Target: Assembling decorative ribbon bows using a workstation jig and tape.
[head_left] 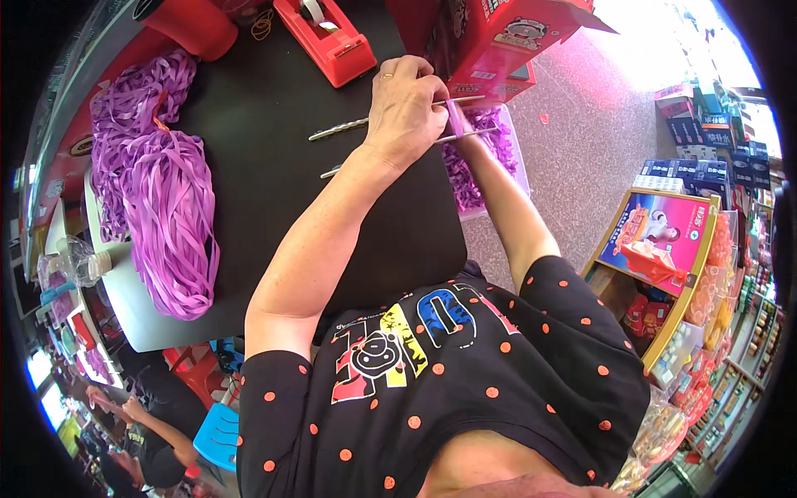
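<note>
Two thin metal rods (339,129), one with a twisted shaft, stick out on both sides of my left hand (407,109). Its fingers are curled closed over them, with a ring on one finger. Just right of these fingers, a strip of purple ribbon (455,119) spans the rods. My right hand (467,131) is at the ribbon, blurred and mostly hidden behind it, so its fingers do not show. Below both hands, a clear plastic bin (521,162) holds many short purple ribbon pieces (498,151) beside the table edge.
A big bundle of purple ribbon (170,220) lies on the left of the black tabletop (274,149). At the far side stand a red tape dispenser (336,51), a red container (193,29) and a red box (498,37). A display case (656,236) stands right; another person (154,440) sits lower left.
</note>
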Motion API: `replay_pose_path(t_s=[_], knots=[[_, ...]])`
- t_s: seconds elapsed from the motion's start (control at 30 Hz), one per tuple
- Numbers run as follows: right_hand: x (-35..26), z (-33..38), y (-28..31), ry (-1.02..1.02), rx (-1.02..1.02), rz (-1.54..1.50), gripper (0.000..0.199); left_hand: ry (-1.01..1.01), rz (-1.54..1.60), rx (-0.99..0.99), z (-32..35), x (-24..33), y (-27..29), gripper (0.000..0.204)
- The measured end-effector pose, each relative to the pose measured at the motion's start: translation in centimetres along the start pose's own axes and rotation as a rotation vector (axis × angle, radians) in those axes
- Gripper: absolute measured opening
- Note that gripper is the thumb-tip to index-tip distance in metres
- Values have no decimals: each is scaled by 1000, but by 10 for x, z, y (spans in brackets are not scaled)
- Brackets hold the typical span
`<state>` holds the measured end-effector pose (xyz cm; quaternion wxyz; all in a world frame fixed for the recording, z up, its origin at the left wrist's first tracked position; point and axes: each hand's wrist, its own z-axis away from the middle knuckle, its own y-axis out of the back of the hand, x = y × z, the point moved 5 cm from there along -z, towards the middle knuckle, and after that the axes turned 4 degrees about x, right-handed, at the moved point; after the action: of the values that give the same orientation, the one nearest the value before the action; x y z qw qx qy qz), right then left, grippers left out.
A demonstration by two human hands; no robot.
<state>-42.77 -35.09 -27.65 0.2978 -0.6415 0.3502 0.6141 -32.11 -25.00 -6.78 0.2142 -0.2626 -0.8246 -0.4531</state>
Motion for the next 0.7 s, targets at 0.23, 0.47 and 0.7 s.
replay_pose_path(t_s=[0.23,0.47,0.7], knots=[[-45,165,-15,-210,272,-21,36,-12,-31,-15,4,-9,2,14],[-140,229,-1,-104,394,47,30,-17,-34,-44,2,-8,2,16],[-197,231,-3,92,409,125,42,-6,-39,-61,4,-6,2,16]])
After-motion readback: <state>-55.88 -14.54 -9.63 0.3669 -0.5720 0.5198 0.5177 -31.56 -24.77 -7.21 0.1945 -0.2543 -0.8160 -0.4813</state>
